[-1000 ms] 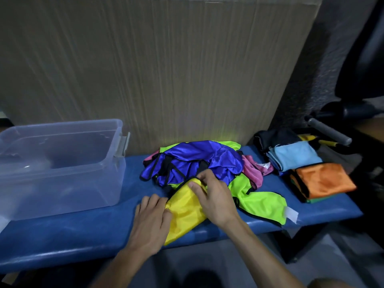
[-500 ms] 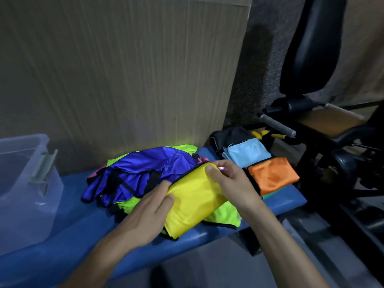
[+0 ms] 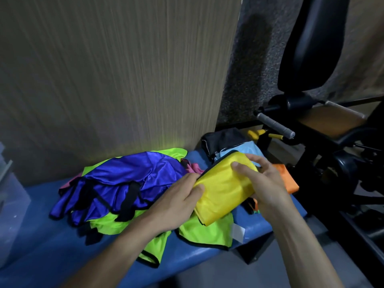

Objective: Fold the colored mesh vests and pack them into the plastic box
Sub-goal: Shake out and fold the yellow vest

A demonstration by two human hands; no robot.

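A folded yellow mesh vest (image 3: 223, 188) is lifted above the blue bench (image 3: 52, 250), held between both hands. My left hand (image 3: 176, 202) grips its left edge, thumb on top. My right hand (image 3: 264, 179) holds its right end, fingers curled over it. Beneath and to the left lies a loose pile: a blue vest (image 3: 128, 175), lime green vests (image 3: 205, 231) and a pink one (image 3: 192, 168). Folded vests sit at the bench's right end: black (image 3: 222, 140), light blue (image 3: 252, 149), orange (image 3: 287, 180). Only a sliver of the clear plastic box (image 3: 8, 204) shows at the far left.
A tall cardboard sheet (image 3: 116, 75) stands behind the bench. Black gym equipment (image 3: 324, 125) with a grey-handled bar (image 3: 274, 125) crowds the right side. The bench's front edge drops to a grey floor (image 3: 239, 273).
Both hands have lifted the folded yellow vest off the bench and carried it rightward, toward the folded stack. The view has swung right, so the plastic box has nearly left the frame.
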